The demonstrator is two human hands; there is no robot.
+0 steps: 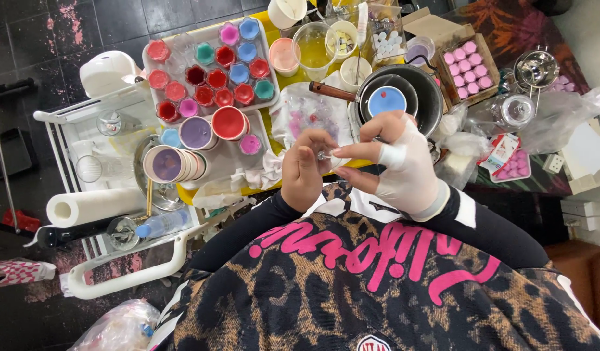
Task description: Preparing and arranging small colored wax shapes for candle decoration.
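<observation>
L hand (304, 170) + R hand (404, 166) (white glove) together at frame ctr, both pinching small metal piece (324, 155). Pot (430, 97) w/ blue disc at 1 o'clock, tray of coloured cups (153, 68) at 10.

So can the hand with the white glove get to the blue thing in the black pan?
Probably yes. The right hand sits just beside the black pan, the blue disc lies uncovered, and nothing stands between them, though both hands pinch a small item.
</observation>
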